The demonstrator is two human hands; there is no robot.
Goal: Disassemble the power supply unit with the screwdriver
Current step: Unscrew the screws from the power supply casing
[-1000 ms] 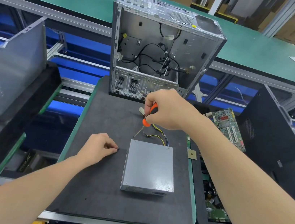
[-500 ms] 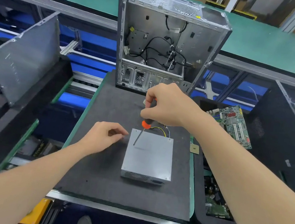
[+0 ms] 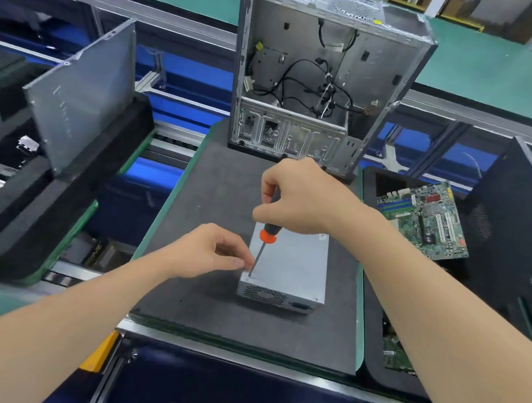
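Note:
A grey metal power supply unit [image 3: 296, 267] lies flat on the dark foam mat [image 3: 208, 309], its vented face toward me. My right hand [image 3: 302, 199] grips the black and orange handle of a screwdriver [image 3: 265, 239]; the shaft runs down to the unit's near left top corner. My left hand [image 3: 206, 251] sits just left of the unit, thumb and fingertips brought together right beside the screwdriver tip. Whether the fingers pinch the shaft or only touch it is unclear.
An open, stripped computer case [image 3: 312, 81] stands at the mat's far end. A green motherboard [image 3: 426, 217] lies in a black tray to the right, next to a black case [image 3: 520, 257]. A grey side panel [image 3: 80, 103] leans in the left tray.
The screwdriver tip moved from beyond the unit's far edge onto its near left top corner. My left hand came off the mat and rose to the tip.

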